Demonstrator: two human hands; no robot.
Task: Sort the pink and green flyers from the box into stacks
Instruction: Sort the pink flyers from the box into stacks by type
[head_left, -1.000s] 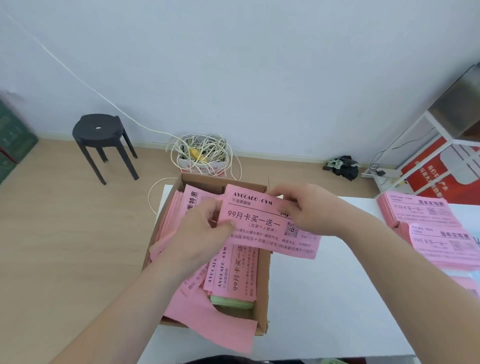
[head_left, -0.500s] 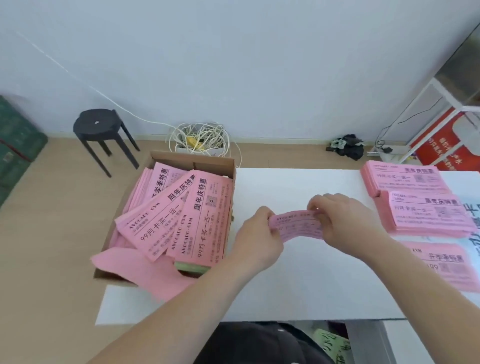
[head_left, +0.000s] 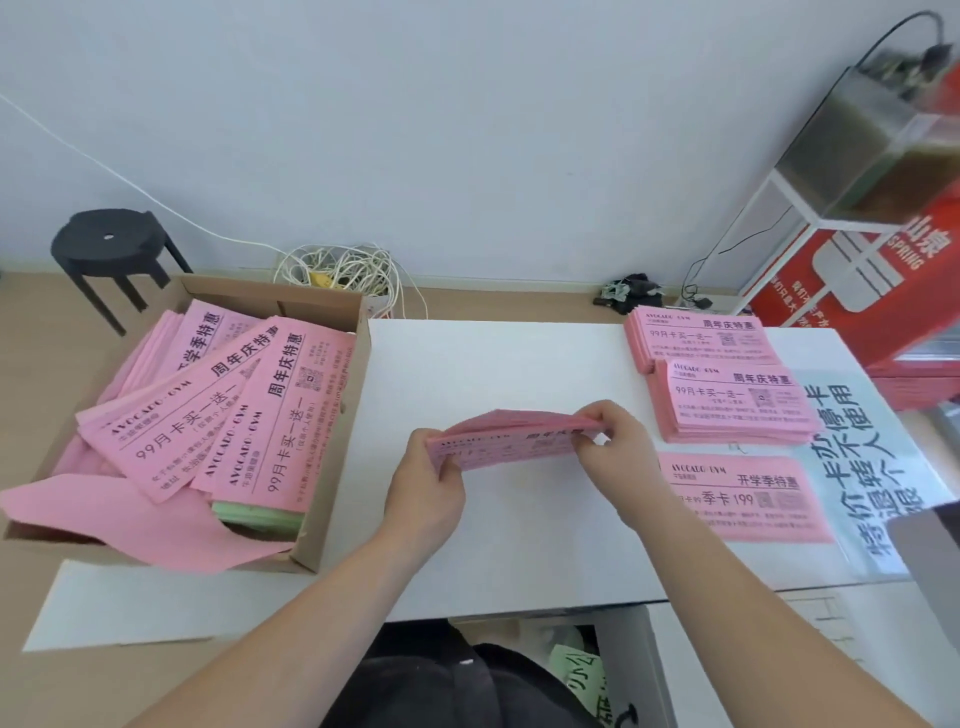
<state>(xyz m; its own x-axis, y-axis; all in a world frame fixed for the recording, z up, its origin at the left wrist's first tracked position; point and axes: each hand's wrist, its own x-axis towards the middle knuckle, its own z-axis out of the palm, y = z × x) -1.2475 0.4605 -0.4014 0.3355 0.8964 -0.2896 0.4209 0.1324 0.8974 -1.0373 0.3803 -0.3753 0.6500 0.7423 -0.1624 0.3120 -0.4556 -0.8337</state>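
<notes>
My left hand (head_left: 426, 480) and right hand (head_left: 615, 441) pinch the ends of a pink paper flyer bundle (head_left: 511, 441) over the white table (head_left: 493, 364), between the brown cardboard box (head_left: 332, 493) and the stacked pink flyers (head_left: 737, 410).

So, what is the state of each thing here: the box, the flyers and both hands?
cardboard box: open, full of loosely piled pink flyers.
green flyers: in the box, under pink ones.
pink bundle: held above the table, slightly bowed.
left hand: grips the bundle's left end.
right hand: pinches the bundle's right end.
sorted pink stacks: three, lying flat on the table's right side.
</notes>
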